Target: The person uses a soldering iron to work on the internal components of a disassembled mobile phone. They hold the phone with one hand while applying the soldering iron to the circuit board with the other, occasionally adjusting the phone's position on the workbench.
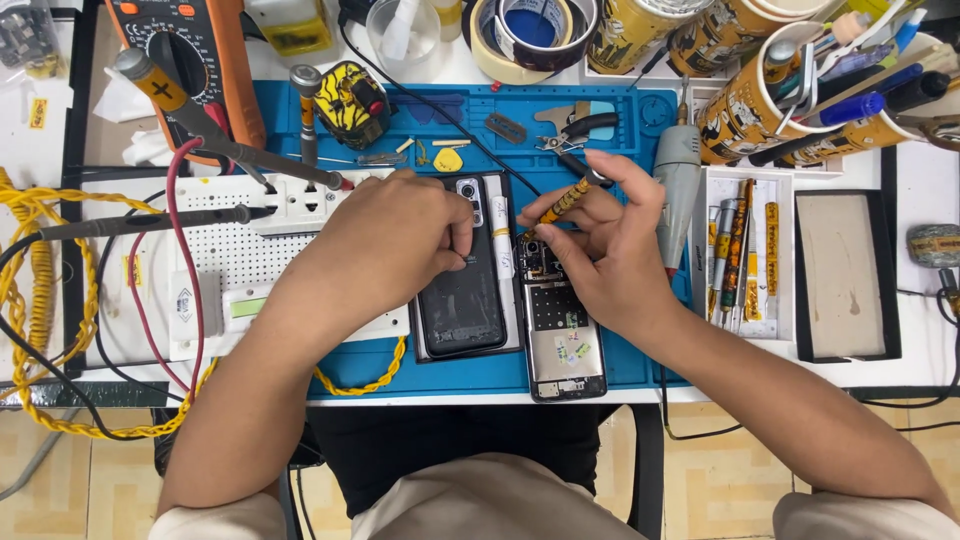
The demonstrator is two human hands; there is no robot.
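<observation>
An opened phone body (560, 335) with bare circuit parts lies on the blue work mat (450, 375). Beside it on the left lies its black back cover (463, 300), camera window at the top. My right hand (600, 245) grips a slim yellow-and-black screwdriver (563, 203), tip down at the phone's upper end. My left hand (385, 245) rests on the top of the back cover, fingers curled against it; whether it pinches something small is hidden.
A white tray (745, 255) of yellow-handled tools lies right of the mat. A grey rotary tool (678, 170), pliers (575, 130), tape rolls (530, 35), pen cups (790, 90), a multimeter (195, 60) with probes, and a yellow coiled cable (40, 300) surround the mat.
</observation>
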